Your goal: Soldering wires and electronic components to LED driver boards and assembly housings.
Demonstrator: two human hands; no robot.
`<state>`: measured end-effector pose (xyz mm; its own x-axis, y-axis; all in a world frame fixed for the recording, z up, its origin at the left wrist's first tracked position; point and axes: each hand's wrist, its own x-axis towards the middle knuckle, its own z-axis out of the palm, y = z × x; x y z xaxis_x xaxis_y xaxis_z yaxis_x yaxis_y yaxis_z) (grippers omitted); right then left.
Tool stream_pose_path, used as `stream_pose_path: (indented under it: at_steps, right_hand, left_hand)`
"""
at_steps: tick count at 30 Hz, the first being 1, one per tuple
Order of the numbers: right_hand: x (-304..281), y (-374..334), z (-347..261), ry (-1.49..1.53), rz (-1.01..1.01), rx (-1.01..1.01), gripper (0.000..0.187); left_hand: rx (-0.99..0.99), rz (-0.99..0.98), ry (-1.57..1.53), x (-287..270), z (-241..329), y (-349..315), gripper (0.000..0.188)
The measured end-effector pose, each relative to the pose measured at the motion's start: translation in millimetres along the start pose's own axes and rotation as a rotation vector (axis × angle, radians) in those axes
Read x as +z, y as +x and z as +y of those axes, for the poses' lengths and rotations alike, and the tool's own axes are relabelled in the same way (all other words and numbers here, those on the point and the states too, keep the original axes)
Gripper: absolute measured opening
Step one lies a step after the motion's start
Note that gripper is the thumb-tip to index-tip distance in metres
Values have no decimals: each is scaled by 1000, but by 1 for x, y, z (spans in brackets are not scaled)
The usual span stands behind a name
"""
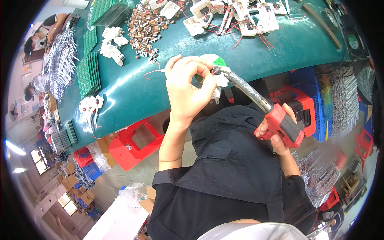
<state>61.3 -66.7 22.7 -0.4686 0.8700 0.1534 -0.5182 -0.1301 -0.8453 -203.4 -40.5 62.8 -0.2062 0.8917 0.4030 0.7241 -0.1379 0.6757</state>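
Note:
My right hand [280,134] is wrapped round the grip of a red and black soldering gun [284,126]. Its long, stained metal barrel slants up and left to a tip close to my left fingertips. My left hand [190,84] is raised at the table edge, thumb and forefinger pinched together; whatever they grip is hidden. By those fingertips shows a white plug housing [216,95] with metal prongs pointing down. Behind them lies a round thing with a green and white label [218,61]. A thin red wire [151,73] shows left of my hand.
On the green table [132,88] lie a heap of small brown-and-silver components [148,30], white housings with red wires [256,20], more white plugs [113,44] and stacked green circuit boards [89,74]. Red stools [136,146] stand below the table; a blue crate [316,104] is at right.

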Motion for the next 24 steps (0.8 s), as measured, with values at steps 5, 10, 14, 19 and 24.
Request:
stream_pose_path:
  at_steps: [5,10,14,19,24]
  right_hand:
    - [1,1,-2,-34,10,15,79]
    - [0,1,-3,-36,6,33,79]
    - [1,2,-3,-38,19,34,79]
    - [1,2,-3,-54,32,41,80]
    - [3,2,-4,-47,65,68,81]
  left_hand:
    - [-4,3,-4,0,-1,0,9]
    - [-9,8,-6,1,0,0,9]
    - [-10,9,-10,1,0,0,9]
    - [-12,14,-10,1,0,0,8]
    - [-13,16,-15,1,0,0,8]
